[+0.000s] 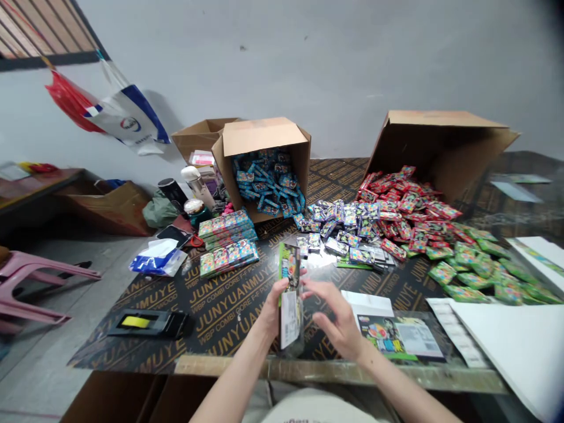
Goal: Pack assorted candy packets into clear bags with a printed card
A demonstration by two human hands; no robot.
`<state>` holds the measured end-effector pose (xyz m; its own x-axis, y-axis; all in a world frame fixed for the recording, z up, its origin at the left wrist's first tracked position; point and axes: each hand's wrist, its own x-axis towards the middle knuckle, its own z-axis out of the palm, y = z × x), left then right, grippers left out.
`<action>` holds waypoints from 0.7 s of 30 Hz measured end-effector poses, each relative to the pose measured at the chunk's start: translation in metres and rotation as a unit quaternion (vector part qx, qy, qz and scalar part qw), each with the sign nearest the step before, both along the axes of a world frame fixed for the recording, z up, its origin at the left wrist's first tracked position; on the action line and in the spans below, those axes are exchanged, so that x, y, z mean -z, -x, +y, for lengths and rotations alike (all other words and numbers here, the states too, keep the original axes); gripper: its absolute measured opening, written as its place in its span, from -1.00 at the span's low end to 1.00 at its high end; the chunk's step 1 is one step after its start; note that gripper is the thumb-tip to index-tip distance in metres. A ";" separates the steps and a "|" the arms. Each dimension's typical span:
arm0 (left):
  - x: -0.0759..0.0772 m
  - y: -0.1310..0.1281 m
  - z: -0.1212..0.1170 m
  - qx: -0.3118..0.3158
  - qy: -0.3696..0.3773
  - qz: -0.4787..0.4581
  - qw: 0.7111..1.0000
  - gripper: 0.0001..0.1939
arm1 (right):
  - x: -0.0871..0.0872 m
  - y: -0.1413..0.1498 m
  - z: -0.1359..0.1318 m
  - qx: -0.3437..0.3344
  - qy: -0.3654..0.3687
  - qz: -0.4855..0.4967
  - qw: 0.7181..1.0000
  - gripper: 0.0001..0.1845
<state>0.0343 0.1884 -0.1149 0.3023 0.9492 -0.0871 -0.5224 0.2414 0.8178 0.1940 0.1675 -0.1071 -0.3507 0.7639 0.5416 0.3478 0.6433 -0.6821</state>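
My left hand point(272, 308) is closed on a printed carton point(290, 314), which is held up on edge over the front of the table. The carton has green and black print and a pale panel low down. My right hand point(332, 317) is just to the right of it, fingers apart and fingertips near the carton's edge; whether they touch it I cannot tell. Beside my right forearm a similar flat printed carton point(388, 338) lies on the table. Beyond my hands is a loose pile of small purple-and-white packets point(348, 223).
Open cardboard boxes hold blue packets point(268, 182) and red packets point(405, 200). Green packets point(480, 264) spread at right, near white sheets point(511, 335). Stacked packs point(229, 255), bottles point(198, 185) and a tape dispenser point(147, 323) are at left. A pink stool point(35, 282) stands on the floor.
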 end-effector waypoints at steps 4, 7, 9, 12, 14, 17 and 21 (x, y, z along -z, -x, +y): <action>0.000 -0.004 -0.012 0.068 0.003 0.022 0.997 -0.38 | -0.023 -0.005 0.029 0.117 0.009 0.051 0.992 -0.46; 0.000 -0.006 -0.013 0.085 -0.017 0.041 0.995 -0.38 | -0.026 -0.009 0.041 0.094 0.038 0.024 0.995 -0.60; -0.003 -0.005 -0.013 0.099 -0.043 0.049 0.993 -0.36 | -0.028 -0.011 0.042 0.038 0.037 -0.040 0.998 -0.72; -0.008 -0.001 -0.016 0.103 -0.093 0.062 0.988 -0.31 | -0.032 -0.016 0.038 -0.060 0.035 -0.140 0.988 -0.70; -0.008 0.002 -0.019 0.092 -0.107 0.089 0.986 -0.37 | -0.035 -0.020 0.036 -0.080 0.056 -0.166 0.981 -0.59; -0.002 0.003 -0.020 0.070 -0.095 0.144 0.982 -0.59 | -0.035 -0.023 0.038 -0.084 0.113 -0.146 0.979 -0.43; 0.004 0.002 -0.016 0.029 -0.045 0.137 0.989 -0.66 | -0.025 -0.022 0.045 -0.015 0.155 0.027 0.987 -0.34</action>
<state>0.0321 0.1728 -0.1184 0.3327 0.9388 -0.0897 -0.2664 0.1848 0.9460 0.2156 0.2125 -0.0825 -0.3532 0.8854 0.3022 0.2900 0.4107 -0.8644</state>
